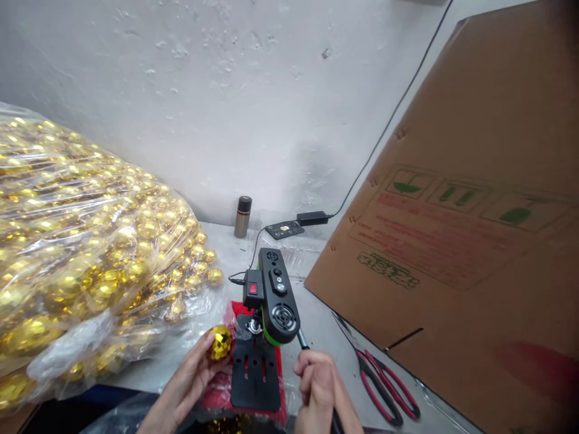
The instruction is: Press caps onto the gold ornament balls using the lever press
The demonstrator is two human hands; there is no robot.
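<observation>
We have the gold ball (221, 342) at the fingertips of our left hand (196, 371), just left of the black base plate (256, 377). The ball sits well apart from our right hand (319, 386), across the plate. Our left hand is half open, thumb and fingers curled around the ball and pinching it. Our right hand is clenched in a fist around a black-handled rod (302, 339); its metal shaft points up to the rounded front end of the black machine (279, 295), and we cannot tell whether they join. The machine stands over the plate, with red material (281, 386) beneath. To our left on the tabletop (316, 313) bulges a clear bag (104, 241) of gold balls; to our right lie red-and-black scissors (384, 386) beside a cardboard box (452, 241). Behind the machine stands a small bottle (242, 218).
</observation>
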